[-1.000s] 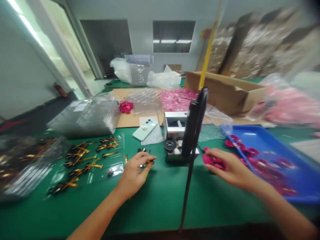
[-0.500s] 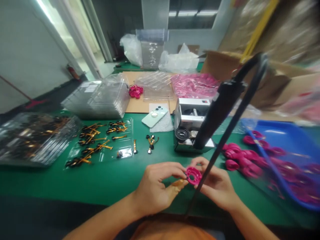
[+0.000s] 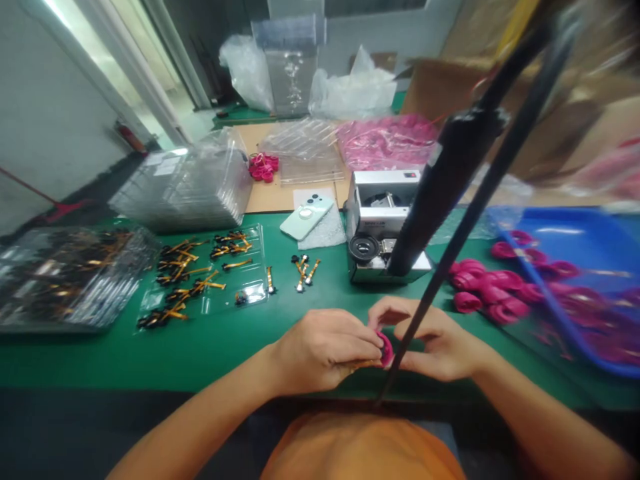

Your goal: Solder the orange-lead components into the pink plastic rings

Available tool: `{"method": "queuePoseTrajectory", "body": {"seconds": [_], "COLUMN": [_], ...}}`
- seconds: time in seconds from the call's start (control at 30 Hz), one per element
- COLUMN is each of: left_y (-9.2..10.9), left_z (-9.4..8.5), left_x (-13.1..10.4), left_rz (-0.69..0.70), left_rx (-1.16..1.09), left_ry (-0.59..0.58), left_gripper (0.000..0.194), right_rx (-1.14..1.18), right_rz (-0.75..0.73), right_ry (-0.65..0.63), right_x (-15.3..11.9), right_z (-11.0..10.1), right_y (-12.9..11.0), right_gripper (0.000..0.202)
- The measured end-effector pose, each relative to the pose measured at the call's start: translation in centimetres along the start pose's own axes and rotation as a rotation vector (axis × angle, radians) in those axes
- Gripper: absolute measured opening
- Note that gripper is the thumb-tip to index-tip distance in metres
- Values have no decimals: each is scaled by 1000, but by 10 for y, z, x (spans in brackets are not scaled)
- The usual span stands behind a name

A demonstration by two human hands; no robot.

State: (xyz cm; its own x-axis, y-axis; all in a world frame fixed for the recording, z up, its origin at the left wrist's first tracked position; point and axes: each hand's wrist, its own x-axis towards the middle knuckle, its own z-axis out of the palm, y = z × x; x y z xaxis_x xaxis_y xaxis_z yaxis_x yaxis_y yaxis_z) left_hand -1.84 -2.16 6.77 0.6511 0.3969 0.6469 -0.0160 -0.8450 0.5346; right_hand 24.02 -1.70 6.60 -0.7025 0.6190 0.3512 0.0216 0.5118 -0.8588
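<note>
Near the front edge of the green table (image 3: 200, 360), a round pink part (image 3: 387, 349) is held between both hands. My left hand (image 3: 327, 350) pinches a small part with an orange flat cable (image 3: 364, 364) against its left side. Fingers of my right hand (image 3: 435, 337) grip the pink part from the right, partly behind a black rod (image 3: 425, 300). Small cable parts (image 3: 304, 272) lie beyond the hands, and a clear tray (image 3: 255, 250) with more of them is at the left. Pink rings (image 3: 487, 287) are piled at the right.
A silver device (image 3: 385, 223) stands beyond the hands, below a hanging black tool (image 3: 445, 180). A blue tray (image 3: 590, 233) is at the right. Stacked clear trays (image 3: 185, 183), a mint phone (image 3: 307, 217) and a pink-filled bag (image 3: 387, 143) lie farther back.
The pink part has turned more edge-on, and my left fingers have closed in over its left side. The camera view has shifted, so the table items appear higher.
</note>
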Motion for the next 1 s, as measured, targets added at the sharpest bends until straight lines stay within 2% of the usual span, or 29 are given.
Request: {"method": "queuePoseTrajectory", "body": {"seconds": [0.13, 0.2, 0.27, 0.4, 0.43, 0.5, 0.57, 0.63, 0.7, 0.73, 0.8, 0.87, 0.93, 1.0], "left_y": [2, 2, 2, 0, -1, -5, -12, -20, -27, -30, -32, -31, -30, -29], "left_z": [-8, -9, -5, 14, 19, 26, 31, 36, 41, 43, 46, 48, 49, 50], "left_x": [3, 3, 3, 0, -1, -3, -6, -11, -17, -20, -25, -30, -34, -37], "left_rz": [22, 37, 84, 154, 148, 110, 52, -14, -58, -64, -49, -28, -57, -139], "left_rx": [111, 177, 225, 308, 329, 380, 430, 460, 460, 456, 457, 468, 469, 438], "left_ry": [-57, -76, -63, 116, 146, 152, 95, 10, -66, -83, -85, -56, -35, -13], "left_gripper": [13, 13, 14, 14, 15, 15, 15, 17, 18, 18, 18, 17, 19, 21], "right_rx": [203, 295, 351, 295, 247, 109, -56, -197, -285, -318, -355, -362, -347, -319], "right_rz": [134, 193, 203, 138, 132, 142, 156, 159, 113, 89, 69, 70, 50, 46], "right_ry": [-45, -26, 27, 120, 125, 158, 292, 562, 776, 817, 776, 751, 794, 820], "right_x": [-2, -4, -6, -5, -6, -9, -13, -12, 0, 10, 34, 58, 73, 73], "right_z": [3, 8, 14, 16, 12, -2, -20, -37, -46, -47, -45, -40, -34, -30], "right_y": [4, 9, 15, 19, 17, 8, -2, -11, -15, -16, -15, -13, -13, -13], "right_gripper": [12, 9, 20, 51, 52, 37, 8, 14, 27, 39, 52, 41, 25, 32]}}
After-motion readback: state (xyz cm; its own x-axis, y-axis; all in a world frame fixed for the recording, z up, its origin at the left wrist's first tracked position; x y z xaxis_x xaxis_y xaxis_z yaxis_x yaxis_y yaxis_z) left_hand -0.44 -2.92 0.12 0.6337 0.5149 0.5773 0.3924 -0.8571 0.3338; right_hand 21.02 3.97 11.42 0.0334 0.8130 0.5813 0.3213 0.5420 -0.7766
